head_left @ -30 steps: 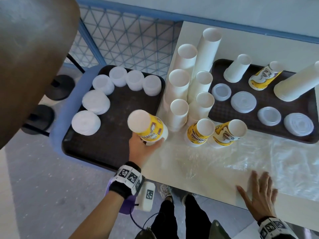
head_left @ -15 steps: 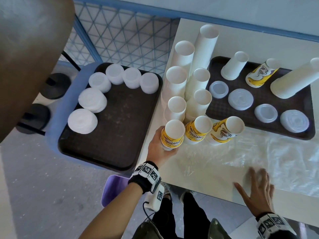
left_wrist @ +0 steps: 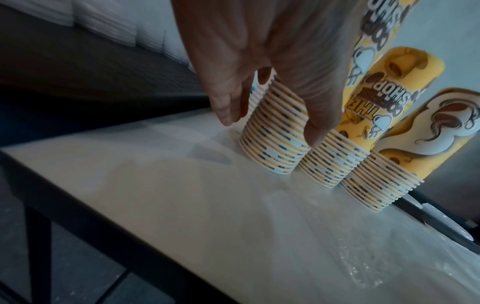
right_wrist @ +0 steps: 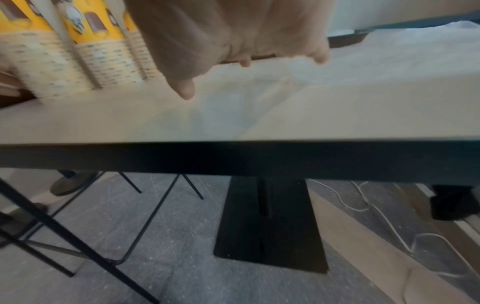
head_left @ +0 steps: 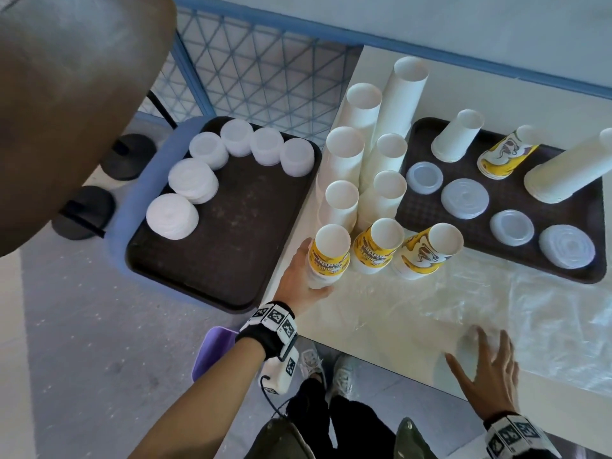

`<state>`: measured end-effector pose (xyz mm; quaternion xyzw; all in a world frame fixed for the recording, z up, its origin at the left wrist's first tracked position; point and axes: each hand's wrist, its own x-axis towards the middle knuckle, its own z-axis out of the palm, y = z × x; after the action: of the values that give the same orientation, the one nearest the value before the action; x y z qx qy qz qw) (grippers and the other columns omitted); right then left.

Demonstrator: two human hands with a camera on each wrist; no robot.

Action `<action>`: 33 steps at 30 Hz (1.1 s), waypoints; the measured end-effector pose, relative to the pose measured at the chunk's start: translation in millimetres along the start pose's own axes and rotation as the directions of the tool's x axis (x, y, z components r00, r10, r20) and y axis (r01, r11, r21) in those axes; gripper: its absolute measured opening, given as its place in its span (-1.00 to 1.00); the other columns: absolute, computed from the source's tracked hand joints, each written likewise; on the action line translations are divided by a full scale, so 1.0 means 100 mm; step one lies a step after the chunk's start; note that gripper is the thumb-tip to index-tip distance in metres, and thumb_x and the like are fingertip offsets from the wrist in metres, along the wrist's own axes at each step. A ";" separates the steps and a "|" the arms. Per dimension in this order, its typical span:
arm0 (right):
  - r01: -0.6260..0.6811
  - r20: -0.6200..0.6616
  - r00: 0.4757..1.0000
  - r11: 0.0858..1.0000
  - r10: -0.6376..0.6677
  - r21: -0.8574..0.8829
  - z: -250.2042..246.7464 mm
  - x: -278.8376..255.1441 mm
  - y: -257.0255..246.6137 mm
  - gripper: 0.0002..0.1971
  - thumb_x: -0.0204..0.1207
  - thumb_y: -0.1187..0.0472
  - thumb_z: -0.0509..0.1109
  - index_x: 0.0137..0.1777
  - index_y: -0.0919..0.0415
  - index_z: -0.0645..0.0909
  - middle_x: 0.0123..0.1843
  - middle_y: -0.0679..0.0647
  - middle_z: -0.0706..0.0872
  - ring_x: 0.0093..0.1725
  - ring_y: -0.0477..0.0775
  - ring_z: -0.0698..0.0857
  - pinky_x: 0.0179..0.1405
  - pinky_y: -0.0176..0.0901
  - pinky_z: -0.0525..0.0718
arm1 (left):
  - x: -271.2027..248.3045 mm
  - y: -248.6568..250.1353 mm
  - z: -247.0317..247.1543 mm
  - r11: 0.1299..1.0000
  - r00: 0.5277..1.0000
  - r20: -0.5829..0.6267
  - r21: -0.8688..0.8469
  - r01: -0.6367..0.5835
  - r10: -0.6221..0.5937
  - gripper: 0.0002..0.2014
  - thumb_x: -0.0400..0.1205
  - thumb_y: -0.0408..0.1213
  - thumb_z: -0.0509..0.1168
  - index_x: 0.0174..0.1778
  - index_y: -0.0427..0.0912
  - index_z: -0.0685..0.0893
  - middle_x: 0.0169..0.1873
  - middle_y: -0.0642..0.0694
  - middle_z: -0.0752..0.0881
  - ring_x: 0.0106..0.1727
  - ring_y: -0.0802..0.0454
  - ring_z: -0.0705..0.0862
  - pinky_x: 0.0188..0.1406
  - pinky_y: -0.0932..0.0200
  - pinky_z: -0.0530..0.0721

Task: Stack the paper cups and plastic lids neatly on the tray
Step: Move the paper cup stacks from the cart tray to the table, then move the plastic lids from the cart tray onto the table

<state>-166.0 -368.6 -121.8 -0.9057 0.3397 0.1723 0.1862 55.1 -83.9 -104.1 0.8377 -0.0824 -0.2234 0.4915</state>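
Yellow cup stack (head_left: 329, 256) upright on bench (head_left: 381, 326), gripped by left hand (head_left: 299, 279); right hand (head_left: 486, 376) flat, released. Wrist view reveals ribbed rims (left_wrist: 275, 144).

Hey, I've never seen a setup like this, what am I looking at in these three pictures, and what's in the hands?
No machine here: a person wears three cameras. The big picture comes from a head camera looking down; the other two come from cameras strapped to each wrist, looking along the fingers.

The left hand has its grip around a stack of yellow printed cups standing upside down on the white table, beside two similar yellow stacks and several white cup stacks. The right hand lies open near the table's front edge, on or just over a clear plastic sheet, holding nothing.

One dark tray at the left carries stacks of white lids; another tray on the table holds clear lids and more cups.
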 end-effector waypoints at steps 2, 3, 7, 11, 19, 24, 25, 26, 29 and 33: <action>0.019 -0.030 0.999 1.000 -0.019 0.002 -0.08 -0.06 -0.03 0.05 0.24 -0.58 -0.18 0.55 0.19 0.23 0.62 0.39 0.05 0.61 0.40 0.05 0.50 0.44 0.07 | -0.07 -0.02 -0.05 0.999 1.000 0.003 0.051 0.000 0.000 -0.07 0.29 -0.14 0.55 0.52 0.06 0.16 0.45 -0.02 0.45 0.45 0.05 0.46 0.44 0.01 0.45; 0.048 -0.083 0.995 0.999 -0.048 -0.004 -0.11 -0.09 -0.04 -0.07 0.30 -0.45 -0.07 0.49 0.22 0.31 0.57 0.41 0.15 0.58 0.43 0.13 0.47 0.47 0.15 | -0.11 -0.04 -0.08 0.997 1.000 -0.008 0.079 -0.004 0.004 -0.07 0.32 -0.18 0.54 0.55 -0.02 0.17 0.47 -0.07 0.42 0.48 0.02 0.42 0.48 0.00 0.41; 0.346 -0.199 0.923 0.936 -0.329 0.057 -0.32 -0.22 -0.30 -0.50 0.37 -0.08 0.11 0.18 0.20 0.59 0.13 0.31 0.63 0.10 0.41 0.64 0.05 0.22 0.60 | -0.29 -0.10 -0.30 0.988 0.989 -0.142 0.152 -0.011 0.033 -0.32 0.44 -0.37 0.44 0.48 -0.23 0.34 0.39 -0.18 0.48 0.40 -0.07 0.48 0.41 0.10 0.43; 0.595 0.048 0.794 0.791 -0.606 0.141 -0.47 -0.27 -0.84 -0.72 0.43 0.14 0.35 0.02 -0.29 0.48 -0.24 -0.25 0.68 -0.27 -0.28 0.65 -0.33 -0.50 0.52 | -0.43 -0.19 -0.69 0.982 0.960 -0.281 0.184 0.032 0.021 -0.47 0.51 -0.36 0.39 0.40 -0.25 0.44 0.27 -0.22 0.55 0.27 -0.06 0.56 0.27 0.11 0.53; 0.586 0.160 0.566 0.531 -0.809 0.612 -0.41 -0.48 -2.98 -0.85 0.48 0.10 0.35 -0.04 -0.22 0.60 -0.30 -0.08 0.67 -0.35 -0.09 0.59 -0.25 -0.27 0.60 | -0.28 -0.45 -1.84 0.947 0.890 -0.447 0.236 0.217 -0.092 -0.45 0.51 -0.30 0.40 0.41 -0.26 0.40 0.35 -0.28 0.46 0.36 -0.17 0.48 0.37 0.01 0.42; 0.588 0.117 0.607 0.543 -0.786 0.600 -0.12 -0.30 -4.34 -0.86 0.50 0.28 0.39 0.04 0.21 0.65 -0.36 -0.18 0.56 -0.43 -0.23 0.55 -0.25 -0.50 0.49 | -0.02 -0.66 -2.40 0.904 0.883 -0.452 0.312 0.291 -0.128 -0.34 0.45 -0.23 0.46 0.44 -0.24 0.36 0.41 -0.32 0.39 0.43 -0.30 0.39 0.36 -0.15 0.44; 0.593 0.097 0.635 0.565 -0.766 0.574 -0.07 -0.22 -4.56 -0.84 0.49 0.27 0.39 0.05 0.26 0.65 -0.34 -0.20 0.56 -0.39 -0.20 0.56 -0.16 -0.39 0.54 | 0.03 -0.69 -2.47 0.899 0.886 -0.448 0.327 0.290 -0.123 -0.32 0.43 -0.22 0.47 0.45 -0.25 0.36 0.40 -0.32 0.40 0.41 -0.31 0.40 0.34 -0.16 0.46; 0.608 0.072 0.660 0.588 -0.748 0.533 -0.04 -0.14 -4.75 -0.80 0.48 0.26 0.39 0.08 0.30 0.65 -0.27 -0.21 0.57 -0.30 -0.15 0.59 -0.05 -0.25 0.58 | 0.09 -0.72 -2.53 0.894 0.890 -0.439 0.339 0.293 -0.125 -0.30 0.42 -0.20 0.48 0.46 -0.25 0.36 0.40 -0.32 0.41 0.41 -0.31 0.41 0.34 -0.16 0.46; 0.659 0.027 0.708 0.673 -0.706 0.335 0.03 0.12 -5.17 -0.63 0.49 0.20 0.36 0.30 0.24 0.54 0.18 0.12 0.58 0.16 0.18 0.59 0.21 -0.01 0.55 | 0.25 -0.78 -2.65 0.890 0.916 -0.382 0.368 0.270 -0.121 -0.24 0.40 -0.14 0.49 0.47 -0.21 0.33 0.41 -0.27 0.37 0.43 -0.26 0.37 0.38 -0.12 0.40; 0.714 0.079 0.695 0.699 -0.715 0.047 0.09 0.43 -5.50 -0.50 0.51 0.19 0.32 0.45 0.16 0.37 0.48 0.20 0.34 0.46 0.22 0.33 0.33 0.06 0.46 | 0.42 -0.85 -2.71 0.868 0.943 -0.313 0.429 0.250 -0.117 -0.20 0.37 -0.02 0.50 0.46 -0.18 0.30 0.43 -0.23 0.34 0.48 -0.23 0.27 0.37 -0.08 0.38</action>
<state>236.3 -3.4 -27.6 -0.9565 -0.0460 0.1253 0.2594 208.9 156.9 -77.2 0.9574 0.0170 -0.1242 0.2602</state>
